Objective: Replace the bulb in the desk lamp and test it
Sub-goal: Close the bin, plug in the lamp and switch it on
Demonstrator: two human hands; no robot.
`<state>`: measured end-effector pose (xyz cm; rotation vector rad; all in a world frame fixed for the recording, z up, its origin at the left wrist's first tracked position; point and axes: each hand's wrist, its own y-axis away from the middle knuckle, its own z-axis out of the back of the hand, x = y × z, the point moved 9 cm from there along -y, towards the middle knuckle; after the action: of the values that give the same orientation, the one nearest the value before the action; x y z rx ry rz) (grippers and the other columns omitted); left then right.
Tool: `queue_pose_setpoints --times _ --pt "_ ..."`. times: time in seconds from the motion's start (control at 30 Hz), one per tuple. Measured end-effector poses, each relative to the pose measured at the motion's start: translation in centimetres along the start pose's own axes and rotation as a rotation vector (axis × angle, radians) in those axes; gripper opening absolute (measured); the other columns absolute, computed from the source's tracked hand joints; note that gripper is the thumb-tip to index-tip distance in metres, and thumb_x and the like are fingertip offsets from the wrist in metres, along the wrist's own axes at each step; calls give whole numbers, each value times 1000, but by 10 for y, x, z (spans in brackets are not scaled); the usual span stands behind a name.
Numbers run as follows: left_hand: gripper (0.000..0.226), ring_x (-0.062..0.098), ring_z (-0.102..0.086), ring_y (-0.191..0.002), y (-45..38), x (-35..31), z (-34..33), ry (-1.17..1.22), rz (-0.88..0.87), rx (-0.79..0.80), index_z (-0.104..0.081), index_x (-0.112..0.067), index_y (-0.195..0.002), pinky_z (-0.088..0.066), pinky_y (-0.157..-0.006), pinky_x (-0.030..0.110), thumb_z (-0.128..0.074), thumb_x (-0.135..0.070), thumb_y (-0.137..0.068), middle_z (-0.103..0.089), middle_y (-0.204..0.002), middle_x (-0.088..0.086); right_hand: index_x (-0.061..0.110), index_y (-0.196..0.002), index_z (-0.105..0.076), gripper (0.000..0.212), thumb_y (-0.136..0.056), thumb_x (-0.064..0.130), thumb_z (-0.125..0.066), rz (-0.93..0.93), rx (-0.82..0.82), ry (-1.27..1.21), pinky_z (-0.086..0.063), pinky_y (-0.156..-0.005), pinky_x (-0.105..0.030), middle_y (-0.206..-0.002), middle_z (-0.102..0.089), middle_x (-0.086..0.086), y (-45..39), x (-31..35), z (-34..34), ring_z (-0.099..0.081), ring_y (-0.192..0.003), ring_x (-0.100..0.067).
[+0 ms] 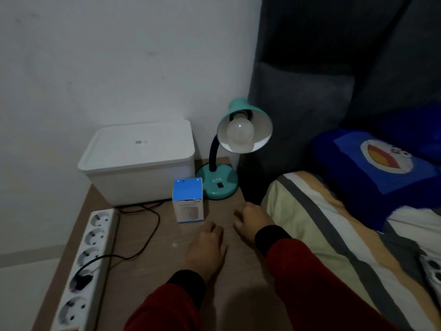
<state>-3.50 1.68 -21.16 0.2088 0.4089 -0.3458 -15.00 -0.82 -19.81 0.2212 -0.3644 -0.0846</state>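
Observation:
A teal desk lamp [216, 182] stands at the back right of the wooden bedside table [148, 283], unlit, with a white bulb [239, 132] screwed into its shade. A small blue-topped bulb box [188, 199] stands upright just left of the lamp's base. My left hand [206, 249] rests on the table in front of the box, fingers curled, holding nothing. My right hand [253, 223] lies beside it near the table's right edge, fingers also curled and empty. Both arms wear red sleeves with black cuffs.
A white lidded bin [138, 163] sits at the back left against the wall. A white power strip [83, 266] runs along the left edge with one black plug in it and thin cables trailing. A bed with striped bedding [334, 235] and a blue pillow [372, 163] adjoins on the right.

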Motion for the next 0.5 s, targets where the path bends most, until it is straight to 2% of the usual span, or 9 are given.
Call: queue_pose_setpoints --times 0.07,0.2,0.27,0.33,0.5 --pt "47 12 -44 -126 0 7 -6 4 -64 -76 -42 -21 -137 -40 -106 25 -43 -40 -94 -39 -142 -1 12 -131 -50 41 -92 22 -49 38 -48 -37 -43 -99 -33 -135 -47 -11 -9 2 -5 -49 -121 -26" --pt "53 16 -51 -124 1 18 -6 16 -157 -221 -56 -17 -128 -43 -108 30 -36 -46 -89 -53 -136 4 20 -139 -40 52 -90 25 -54 104 -198 -61 -42 -102 -37 -141 -37 -10 -25 6 -7 -44 -124 -26" --pt "56 16 -45 -131 0 22 -6 38 -143 -243 -54 -18 -131 -29 -110 24 -36 -47 -86 -49 -141 4 20 -140 -39 55 -88 27 -55 120 -266 -57 -42 -102 -40 -141 -37 -11 -33 7 -8 -44 -124 -27" --pt "60 14 -38 -136 -3 25 -8 41 -127 -239 -49 -20 -135 -23 -111 22 -35 -50 -85 -43 -145 2 22 -142 -36 56 -89 31 -54 120 -303 -24 -41 -101 -41 -142 -37 -12 -40 7 -9 -43 -125 -27" --pt "61 13 -37 -136 -7 29 -13 37 -110 -223 -47 -23 -136 -31 -114 27 -36 -53 -84 -44 -145 -1 30 -144 -33 59 -89 38 -52 87 -385 -3 -39 -96 -46 -139 -38 -14 -54 7 -10 -41 -124 -30"
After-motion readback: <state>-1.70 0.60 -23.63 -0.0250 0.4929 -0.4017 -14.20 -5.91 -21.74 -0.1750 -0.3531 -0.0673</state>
